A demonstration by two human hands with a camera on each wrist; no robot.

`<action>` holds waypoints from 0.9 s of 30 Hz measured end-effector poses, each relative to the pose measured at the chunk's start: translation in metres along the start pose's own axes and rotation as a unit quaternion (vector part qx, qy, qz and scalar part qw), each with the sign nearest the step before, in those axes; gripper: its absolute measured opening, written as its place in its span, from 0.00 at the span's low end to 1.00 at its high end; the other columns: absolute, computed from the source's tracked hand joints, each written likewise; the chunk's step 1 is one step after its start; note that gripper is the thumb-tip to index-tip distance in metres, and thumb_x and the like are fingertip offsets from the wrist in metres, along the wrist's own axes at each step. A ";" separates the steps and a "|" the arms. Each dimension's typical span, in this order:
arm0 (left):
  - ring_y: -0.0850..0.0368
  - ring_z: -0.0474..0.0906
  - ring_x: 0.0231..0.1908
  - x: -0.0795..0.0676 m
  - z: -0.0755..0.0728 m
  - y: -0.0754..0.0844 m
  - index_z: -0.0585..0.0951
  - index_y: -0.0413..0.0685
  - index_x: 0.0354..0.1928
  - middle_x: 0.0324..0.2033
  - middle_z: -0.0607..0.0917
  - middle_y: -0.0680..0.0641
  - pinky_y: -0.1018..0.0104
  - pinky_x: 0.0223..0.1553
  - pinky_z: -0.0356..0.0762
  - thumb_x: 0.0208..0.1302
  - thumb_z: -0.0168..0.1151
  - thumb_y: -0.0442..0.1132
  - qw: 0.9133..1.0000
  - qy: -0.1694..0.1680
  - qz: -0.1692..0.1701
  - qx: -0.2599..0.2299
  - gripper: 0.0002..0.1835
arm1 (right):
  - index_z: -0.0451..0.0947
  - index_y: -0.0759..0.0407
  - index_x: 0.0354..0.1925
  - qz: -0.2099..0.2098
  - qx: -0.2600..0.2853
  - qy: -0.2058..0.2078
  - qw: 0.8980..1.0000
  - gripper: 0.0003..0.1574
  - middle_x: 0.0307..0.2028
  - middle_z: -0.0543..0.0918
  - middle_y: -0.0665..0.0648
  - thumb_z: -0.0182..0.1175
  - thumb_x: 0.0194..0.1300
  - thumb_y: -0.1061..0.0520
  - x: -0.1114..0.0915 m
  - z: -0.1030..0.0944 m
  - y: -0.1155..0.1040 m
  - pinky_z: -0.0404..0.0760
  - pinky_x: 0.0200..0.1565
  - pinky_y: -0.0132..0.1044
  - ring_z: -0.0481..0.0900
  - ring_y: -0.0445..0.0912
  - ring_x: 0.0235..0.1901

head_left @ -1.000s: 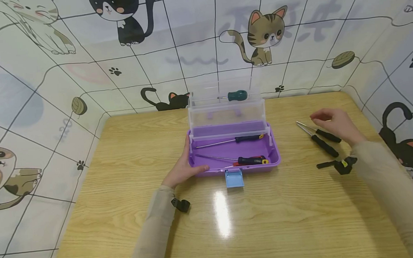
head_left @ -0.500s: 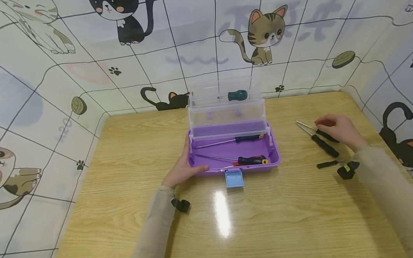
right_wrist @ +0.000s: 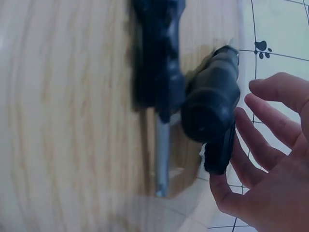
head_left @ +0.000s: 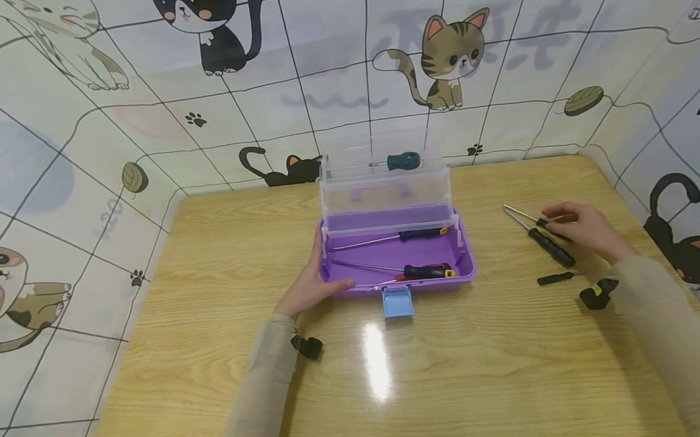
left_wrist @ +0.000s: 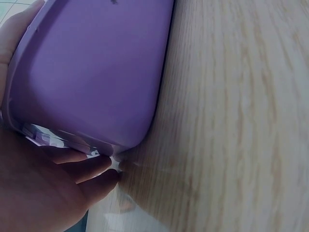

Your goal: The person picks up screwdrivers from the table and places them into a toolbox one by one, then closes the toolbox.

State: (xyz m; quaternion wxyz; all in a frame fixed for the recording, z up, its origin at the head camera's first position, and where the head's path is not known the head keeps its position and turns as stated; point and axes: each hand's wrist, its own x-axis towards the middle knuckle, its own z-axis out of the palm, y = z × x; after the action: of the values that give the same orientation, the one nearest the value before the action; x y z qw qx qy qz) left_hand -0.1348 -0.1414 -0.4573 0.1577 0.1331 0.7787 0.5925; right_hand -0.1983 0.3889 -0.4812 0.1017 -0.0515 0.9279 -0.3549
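Note:
A purple toolbox (head_left: 366, 254) stands with its clear lid raised. My left hand (head_left: 306, 288) holds its left end, thumb over the front rim; the left wrist view shows the purple end wall (left_wrist: 91, 72) close up. At right, my right hand (head_left: 591, 229) has its loosely bent fingers at the handle of the farther black screwdriver (head_left: 522, 214); in the right wrist view they lie along that black handle (right_wrist: 219, 154), thumb apart from it. A second black-handled screwdriver (head_left: 551, 247) lies just in front, and a short black one (head_left: 555, 278) lies nearer.
Inside the box lie several screwdrivers, one with a black and yellow handle (head_left: 427, 272) and a red one beneath it. A teal-handled screwdriver (head_left: 403, 161) shows at the raised clear lid (head_left: 385, 200). A blue latch (head_left: 397, 303) hangs at the front. Cat-print walls enclose the wooden table (head_left: 234, 271).
My right hand has moved right and nearer, down to the farther screwdriver's handle. Its wrist no longer covers the short screwdriver's shaft. The left hand and toolbox have stayed put.

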 end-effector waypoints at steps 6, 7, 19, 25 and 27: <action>0.45 0.33 0.72 0.000 0.000 0.001 0.25 0.62 0.74 0.74 0.31 0.43 0.48 0.70 0.37 0.53 0.72 0.33 1.000 -0.001 0.002 0.005 0.67 | 0.59 0.74 0.66 0.014 0.012 -0.057 0.998 0.34 0.61 0.64 0.78 0.54 0.73 0.54 0.001 -0.001 0.012 0.72 0.52 0.43 0.65 0.67 0.58; 0.45 0.33 0.72 0.000 0.000 0.001 0.25 0.62 0.74 0.74 0.31 0.43 0.48 0.70 0.37 0.53 0.72 0.33 1.000 -0.002 0.003 0.006 0.67 | 0.59 0.74 0.67 0.018 0.015 -0.064 0.998 0.34 0.61 0.63 0.78 0.54 0.73 0.54 0.002 -0.001 0.013 0.70 0.54 0.49 0.62 0.71 0.60; 0.46 0.32 0.72 0.000 0.000 0.002 0.26 0.63 0.74 0.74 0.31 0.44 0.48 0.70 0.36 0.53 0.72 0.34 1.000 -0.001 -0.005 0.002 0.67 | 0.63 0.72 0.64 -0.007 0.003 -0.043 0.999 0.29 0.52 0.72 0.74 0.56 0.69 0.63 0.001 0.001 0.022 0.72 0.35 0.28 0.68 0.29 0.40; 0.46 0.32 0.72 0.001 0.000 0.002 0.25 0.61 0.74 0.74 0.31 0.44 0.48 0.70 0.35 0.54 0.72 0.33 1.000 -0.001 -0.005 0.002 0.67 | 0.65 0.71 0.64 0.001 0.007 -0.029 1.000 0.28 0.52 0.73 0.73 0.56 0.69 0.63 0.001 0.003 0.023 0.72 0.35 0.28 0.67 0.26 0.38; 0.47 0.32 0.72 0.001 0.000 0.002 0.25 0.61 0.74 0.74 0.31 0.44 0.49 0.70 0.35 0.53 0.72 0.33 1.000 -0.001 -0.005 0.000 0.67 | 0.66 0.71 0.64 -0.001 0.008 -0.023 1.000 0.28 0.52 0.73 0.74 0.56 0.69 0.63 0.000 0.003 0.023 0.72 0.35 0.26 0.67 0.26 0.38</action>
State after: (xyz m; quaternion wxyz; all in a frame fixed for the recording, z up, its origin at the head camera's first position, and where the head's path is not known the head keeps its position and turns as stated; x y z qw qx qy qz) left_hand -0.1355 -0.1406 -0.4552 0.1618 0.1295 0.7793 0.5914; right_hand -0.1985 0.4042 -0.4993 0.1231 -0.0600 0.9224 -0.3611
